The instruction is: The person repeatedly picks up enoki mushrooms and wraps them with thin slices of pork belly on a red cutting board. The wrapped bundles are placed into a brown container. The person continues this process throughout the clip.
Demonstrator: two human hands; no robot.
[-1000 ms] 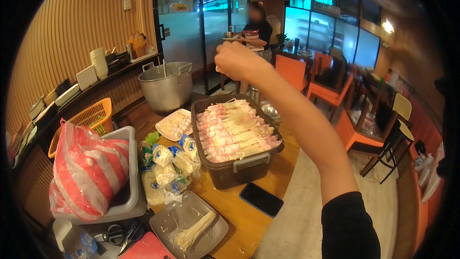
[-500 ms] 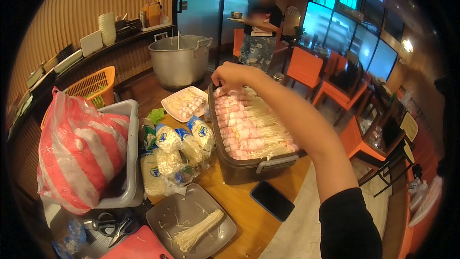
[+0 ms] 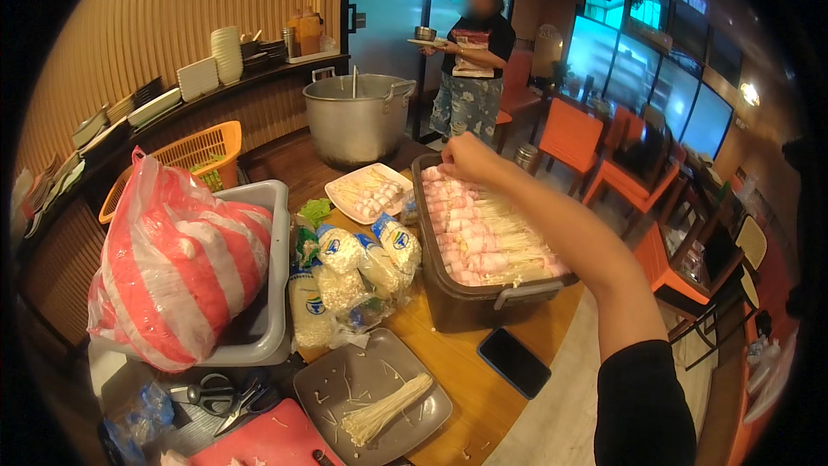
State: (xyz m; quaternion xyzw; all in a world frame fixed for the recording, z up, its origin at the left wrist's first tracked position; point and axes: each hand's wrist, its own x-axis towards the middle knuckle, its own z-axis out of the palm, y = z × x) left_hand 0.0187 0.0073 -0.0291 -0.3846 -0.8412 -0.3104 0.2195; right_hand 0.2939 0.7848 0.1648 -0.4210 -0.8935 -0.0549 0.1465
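My right hand (image 3: 470, 158) reaches over the far end of a dark plastic bin (image 3: 466, 311), its fingers curled down at the meat-wrapped enoki rolls (image 3: 470, 223). What the fingertips hold, if anything, is hidden. The rolls lie packed in rows, wrapped ends to the left and mushroom stems to the right. My left hand is out of view. Nearer, a loose bunch of enoki mushrooms (image 3: 388, 408) rests on a square brown plate (image 3: 317, 384) with scattered stems. Left of the bin lie several bags of enoki (image 3: 342, 250), and a pale plate (image 3: 349, 207) holds more enoki pieces.
A large metal pot (image 3: 358, 121) stands behind the bin. At left, a red-and-white striped plastic bag (image 3: 185, 267) fills a grey tub (image 3: 278, 293). Scissors (image 3: 237, 406), a red cutting board (image 3: 272, 440) and a phone (image 3: 514, 363) lie nearby. A person (image 3: 474, 52) stands beyond, holding a tray.
The view has shifted, so the table things sit further right in the picture. My right hand stays over the bin's far end. The person beyond has turned and the tray shows more plainly.
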